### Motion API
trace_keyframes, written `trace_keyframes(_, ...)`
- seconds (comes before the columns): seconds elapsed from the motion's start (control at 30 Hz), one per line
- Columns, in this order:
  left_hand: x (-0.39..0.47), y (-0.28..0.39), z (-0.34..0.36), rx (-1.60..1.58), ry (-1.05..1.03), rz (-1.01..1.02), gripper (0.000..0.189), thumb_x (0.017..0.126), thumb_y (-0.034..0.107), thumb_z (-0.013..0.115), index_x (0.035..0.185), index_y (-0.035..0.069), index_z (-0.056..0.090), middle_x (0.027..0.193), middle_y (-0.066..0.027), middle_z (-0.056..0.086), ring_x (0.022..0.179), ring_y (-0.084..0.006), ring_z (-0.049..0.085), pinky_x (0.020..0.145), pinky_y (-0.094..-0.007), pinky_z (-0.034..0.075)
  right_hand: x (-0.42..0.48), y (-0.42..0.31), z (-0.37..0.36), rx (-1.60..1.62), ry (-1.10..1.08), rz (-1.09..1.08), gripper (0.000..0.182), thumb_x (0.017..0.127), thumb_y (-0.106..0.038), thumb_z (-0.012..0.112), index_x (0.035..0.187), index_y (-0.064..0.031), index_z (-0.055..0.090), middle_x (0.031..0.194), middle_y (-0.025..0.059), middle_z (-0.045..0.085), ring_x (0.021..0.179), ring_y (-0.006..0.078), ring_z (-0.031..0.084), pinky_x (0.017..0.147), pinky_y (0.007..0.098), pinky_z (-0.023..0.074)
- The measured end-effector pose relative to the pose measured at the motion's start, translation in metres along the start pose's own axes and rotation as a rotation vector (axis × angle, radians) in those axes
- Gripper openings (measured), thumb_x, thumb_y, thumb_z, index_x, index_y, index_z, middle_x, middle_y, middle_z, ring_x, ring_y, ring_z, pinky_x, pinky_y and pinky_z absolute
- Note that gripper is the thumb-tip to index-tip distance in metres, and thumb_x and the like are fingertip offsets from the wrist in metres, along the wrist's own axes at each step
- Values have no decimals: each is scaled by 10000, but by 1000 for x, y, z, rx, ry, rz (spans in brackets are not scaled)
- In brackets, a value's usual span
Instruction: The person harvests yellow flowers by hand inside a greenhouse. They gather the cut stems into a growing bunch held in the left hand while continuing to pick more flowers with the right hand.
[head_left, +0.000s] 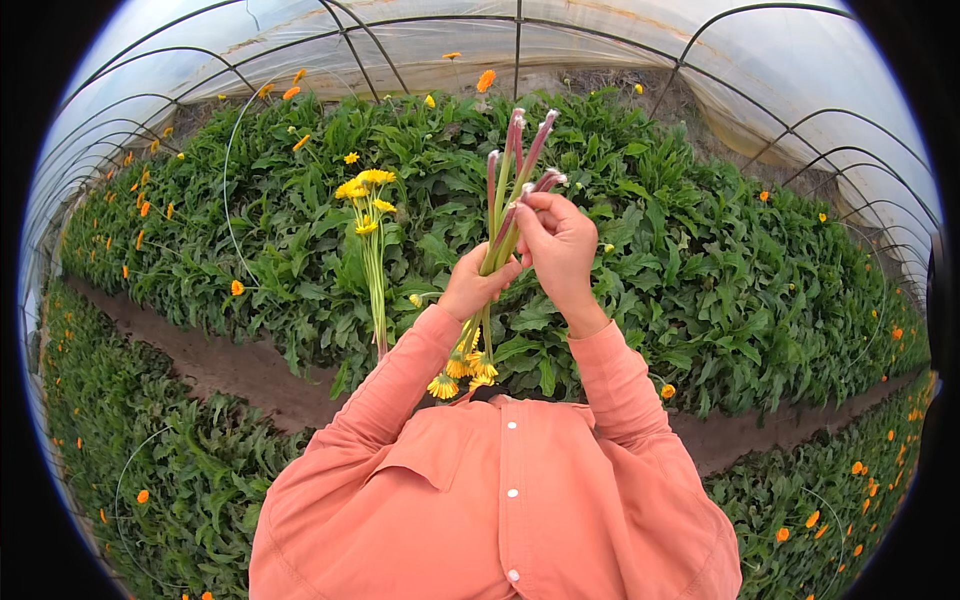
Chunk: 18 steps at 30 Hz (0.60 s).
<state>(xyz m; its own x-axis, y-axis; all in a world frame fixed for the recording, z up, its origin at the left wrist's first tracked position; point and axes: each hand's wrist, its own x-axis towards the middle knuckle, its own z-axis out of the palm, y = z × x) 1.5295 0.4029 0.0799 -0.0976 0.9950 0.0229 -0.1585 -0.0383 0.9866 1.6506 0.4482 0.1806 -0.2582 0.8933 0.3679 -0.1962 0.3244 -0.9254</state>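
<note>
My left hand (478, 281) is closed around the middle of a small bunch of yellow gerbera daisies (487, 259). The bunch is upside down: its yellow flower heads (461, 365) hang below the hand, close to my shirt front. Its reddish stem ends (517, 139), tipped with white fuzz, point up and away. My right hand (559, 240) pinches one of the stems near its end between thumb and fingertips. Left of my hands, a second bunch of yellow gerberas (375, 255) lies on the leaves, heads facing away from me.
A dense bed of green gerbera plants (660, 247) spreads before me, dotted with orange blooms (486, 80). Bare soil paths (225, 371) run at the bed's near edge. Thin wire hoops (226, 176) arch among the plants. Dark tunnel ribs (517, 49) carry plastic sheeting (600, 37) beyond.
</note>
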Motion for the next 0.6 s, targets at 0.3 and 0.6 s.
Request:
trace_keyframes(0.3, -6, 14, 9, -4, 3, -47, 149, 922, 182, 599, 947, 51, 532, 711, 4, 536, 559, -69, 498, 488, -217, 414, 18, -30, 2, 95, 108, -47, 136, 868, -68, 658, 960, 21, 611, 640, 0, 605, 492, 23, 506, 400, 191, 353)
trace_keyframes(0.6, 7, 0, 9, 36, 178, 7, 182, 921, 226, 600, 992, 61, 570, 680, 46, 517, 538, -36, 475, 433, -203, 389, -12, 14, 5, -161, -4, -96, 83, 880, -45, 630, 928, 2, 581, 688, 7, 591, 537, 19, 512, 441, 171, 369)
